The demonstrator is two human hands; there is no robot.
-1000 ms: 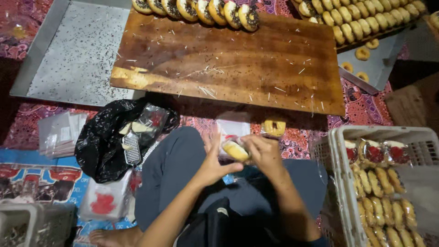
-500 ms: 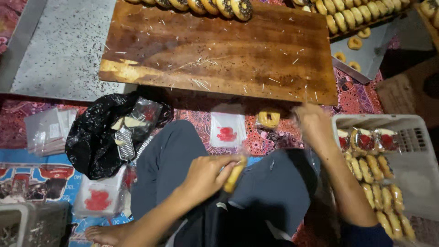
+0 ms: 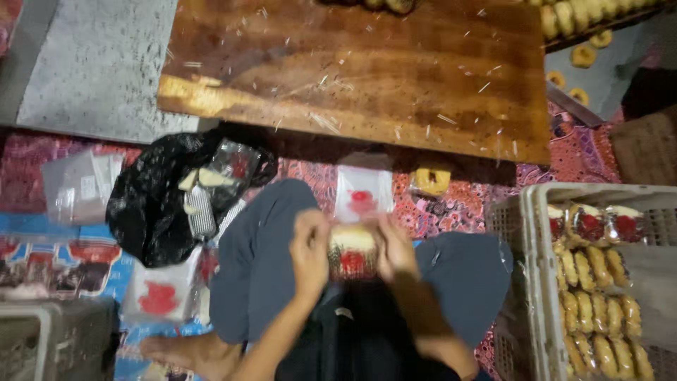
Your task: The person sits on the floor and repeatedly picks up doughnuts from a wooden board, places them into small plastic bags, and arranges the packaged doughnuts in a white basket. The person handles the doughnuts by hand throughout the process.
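Both hands (image 3: 352,247) gripping, seemingly, bagged doughnut (image 3: 352,252)

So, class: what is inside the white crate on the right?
The white crate holds rows of bagged doughnuts, with a few red-marked packets along its far end. Whatever lies beneath that top layer is covered, and the crate runs past the frame edge.

Board: the wooden board (image 3: 367,70) lies at 12 o'clock, beyond the knees.
Slab: the stone slab (image 3: 92,63) sits at 10 o'clock, left of the board.
Hands: the left hand (image 3: 310,250) and right hand (image 3: 396,247) meet at centre over the lap, the bagged doughnut (image 3: 352,250) between them.
Empty bag: the flat bag (image 3: 363,192) lies just beyond the hands.
Loose doughnut: the doughnut (image 3: 431,180) lies at 1 o'clock, by the board's near edge.
Crate: the crate (image 3: 536,282) stands at 4 o'clock, packed doughnuts (image 3: 599,282) inside.
Sack: the plastic sack (image 3: 151,212) lies at 9 o'clock.
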